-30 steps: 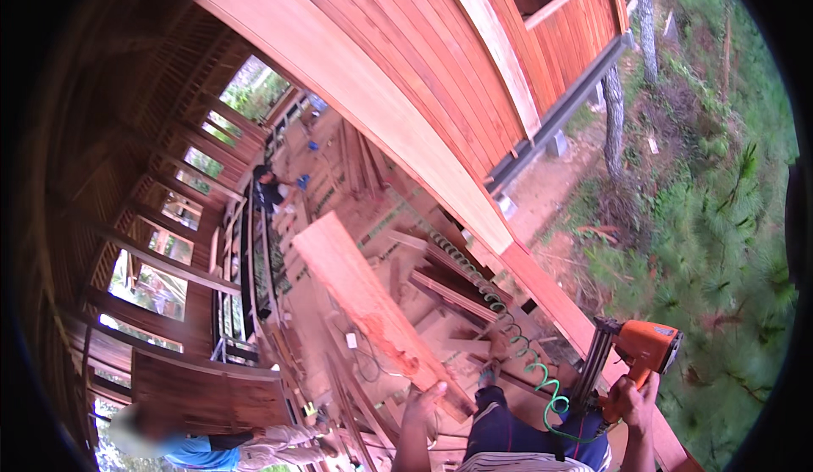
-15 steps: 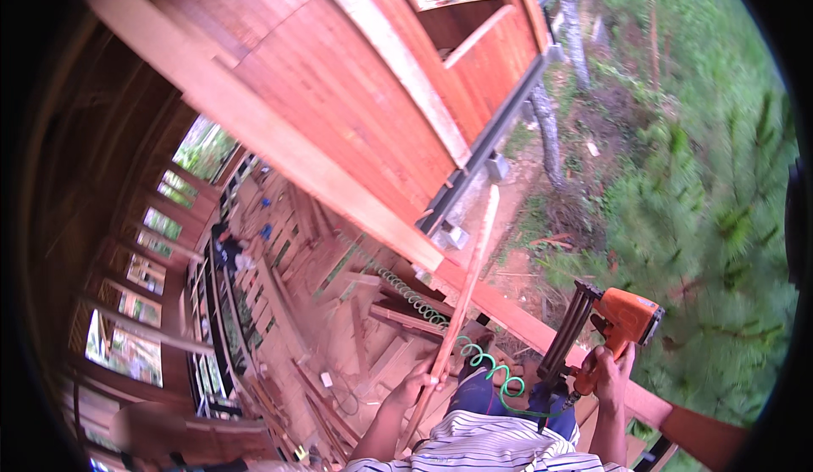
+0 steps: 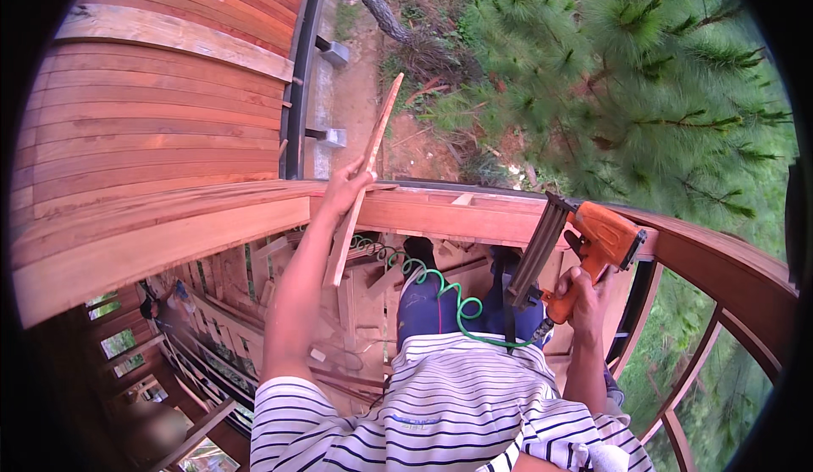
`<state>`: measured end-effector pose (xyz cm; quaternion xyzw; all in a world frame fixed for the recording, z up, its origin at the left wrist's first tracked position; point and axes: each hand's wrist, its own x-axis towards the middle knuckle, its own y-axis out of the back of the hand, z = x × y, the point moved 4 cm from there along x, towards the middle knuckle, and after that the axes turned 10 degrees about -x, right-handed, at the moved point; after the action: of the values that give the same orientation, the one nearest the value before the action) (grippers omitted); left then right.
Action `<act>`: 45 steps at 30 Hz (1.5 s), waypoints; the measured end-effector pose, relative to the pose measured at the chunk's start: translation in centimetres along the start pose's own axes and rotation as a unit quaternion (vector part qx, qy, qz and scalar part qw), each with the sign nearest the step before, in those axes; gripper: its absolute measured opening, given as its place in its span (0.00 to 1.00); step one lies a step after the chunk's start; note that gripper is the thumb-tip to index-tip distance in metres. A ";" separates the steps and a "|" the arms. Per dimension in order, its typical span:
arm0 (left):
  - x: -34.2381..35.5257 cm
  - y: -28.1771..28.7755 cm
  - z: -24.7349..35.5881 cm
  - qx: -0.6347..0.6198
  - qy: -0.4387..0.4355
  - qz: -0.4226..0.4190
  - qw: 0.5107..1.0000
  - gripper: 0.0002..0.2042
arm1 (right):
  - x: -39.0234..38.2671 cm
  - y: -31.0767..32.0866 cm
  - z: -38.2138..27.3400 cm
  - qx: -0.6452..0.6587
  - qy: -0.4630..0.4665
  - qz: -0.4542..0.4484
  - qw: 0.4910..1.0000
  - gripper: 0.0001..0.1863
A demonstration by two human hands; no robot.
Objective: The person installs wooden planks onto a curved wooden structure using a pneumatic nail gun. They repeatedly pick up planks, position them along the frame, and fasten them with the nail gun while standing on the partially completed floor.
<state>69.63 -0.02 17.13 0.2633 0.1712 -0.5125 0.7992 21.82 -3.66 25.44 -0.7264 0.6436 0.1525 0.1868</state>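
Observation:
My left hand [image 3: 345, 186] is wrapped round a long, thin wooden strip [image 3: 378, 133], held out over the wooden beam with its far end pointing up and away. In my right hand [image 3: 584, 292] is an orange nail gun [image 3: 605, 237] with a dark magazine [image 3: 542, 248], gripped by its handle. The gun stands near the beam, to the right of my legs. A coiled green air hose [image 3: 461, 303] runs from the base of its handle across my lap to the left. The wooden beam [image 3: 432, 211] crosses in front of my body.
Reddish plank cladding [image 3: 161, 125] fills the upper left. Outside the beam lie bare ground [image 3: 356, 74], concrete footings [image 3: 337, 55] and pine branches [image 3: 644, 57]. Below are loose boards and offcuts [image 3: 339, 311]. Curved framing [image 3: 703, 362] rises at the right.
The view has turned, so the beam now runs nearly level across. My left hand has moved up and forward with the wooden strip, over the beam. The nail gun stays in my right hand.

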 end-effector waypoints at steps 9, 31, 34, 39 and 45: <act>14.8 -0.8 -10.6 0.302 0.020 -0.143 0.942 0.41 | -1.0 -6.7 2.2 -0.020 -0.048 0.066 0.997 0.23; 26.9 0.9 -22.8 0.260 0.111 -0.259 0.924 0.31 | 5.2 -16.8 7.1 -0.057 -0.141 0.047 0.987 0.28; 23.0 -3.1 -21.3 0.372 0.128 -0.267 0.879 0.32 | 6.7 -17.5 7.1 -0.059 -0.156 0.070 0.984 0.31; 19.1 -2.5 -25.8 0.465 0.188 -0.300 0.811 0.32 | 8.5 -18.6 6.6 -0.070 -0.164 0.056 0.982 0.31; 18.0 -1.1 -24.7 0.515 0.247 -0.308 0.761 0.35 | 10.6 -19.2 5.9 -0.082 -0.166 0.055 0.981 0.29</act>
<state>76.05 1.24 -12.77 0.6858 0.1453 -0.6588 0.2729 42.31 -8.30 16.80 -0.6670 0.6282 0.3333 0.2220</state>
